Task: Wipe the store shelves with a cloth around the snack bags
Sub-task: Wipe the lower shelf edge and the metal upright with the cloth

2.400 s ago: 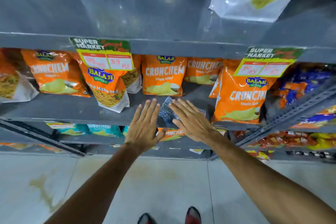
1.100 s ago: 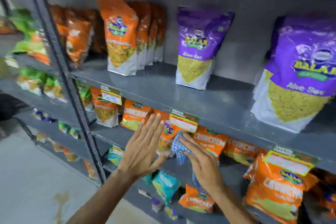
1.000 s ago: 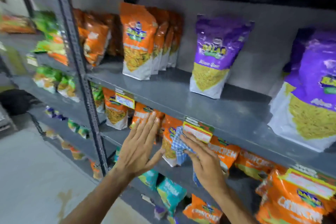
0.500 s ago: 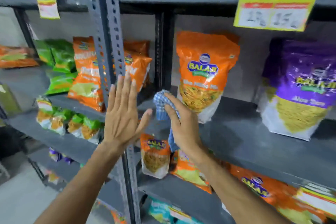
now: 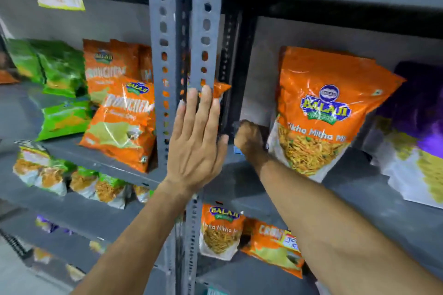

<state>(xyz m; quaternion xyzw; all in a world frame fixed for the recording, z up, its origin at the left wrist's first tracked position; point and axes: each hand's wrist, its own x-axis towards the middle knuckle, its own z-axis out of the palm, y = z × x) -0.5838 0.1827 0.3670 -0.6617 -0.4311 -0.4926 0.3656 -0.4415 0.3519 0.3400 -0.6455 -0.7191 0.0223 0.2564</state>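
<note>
Beside orange bag (image 5: 321, 115), right hand (image 5: 249, 137) hides blue cloth (image 5: 237, 150).

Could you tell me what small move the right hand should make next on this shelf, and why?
Probably draw the right hand and its cloth forward along the shelf toward its front edge. The hand is closed deep in the back corner, beside the upright post and just left of the orange bag, so the bare grey surface in front looks like the clearest strip to wipe without knocking the bag.

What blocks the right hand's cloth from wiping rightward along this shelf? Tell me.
The orange Tikha Mitha bag stands on the shelf immediately right of the right hand, at the back left corner. A purple bag stands farther right.
</note>
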